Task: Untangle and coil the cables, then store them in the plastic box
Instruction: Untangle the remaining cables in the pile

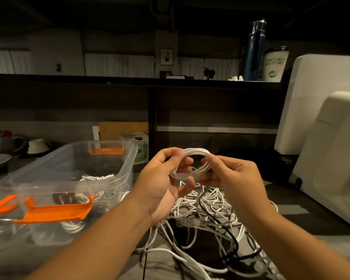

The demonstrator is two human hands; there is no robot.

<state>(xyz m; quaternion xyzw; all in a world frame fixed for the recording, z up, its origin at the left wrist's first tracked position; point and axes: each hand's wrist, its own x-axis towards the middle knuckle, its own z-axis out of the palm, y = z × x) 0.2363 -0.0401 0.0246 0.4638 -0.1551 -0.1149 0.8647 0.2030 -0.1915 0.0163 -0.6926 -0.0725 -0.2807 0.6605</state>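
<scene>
A coiled white cable [192, 156] is held up in front of me, above the table. My left hand [164, 178] grips its left side with curled fingers, and my right hand [230, 174] pinches its right side. Below my hands lies a tangled heap of cables [206, 215], mostly white with one black. The clear plastic box [127, 158] with orange clips stands at the left, and coiled white cables [98, 177] lie inside it.
The box's clear lid [0, 229] with an orange clip lies at the near left. White appliances [327, 154] stand close on the right. A dark shelf unit [190, 110] rises behind, with a blue flask [253, 49] and a cup on top. Dishes sit at the far left.
</scene>
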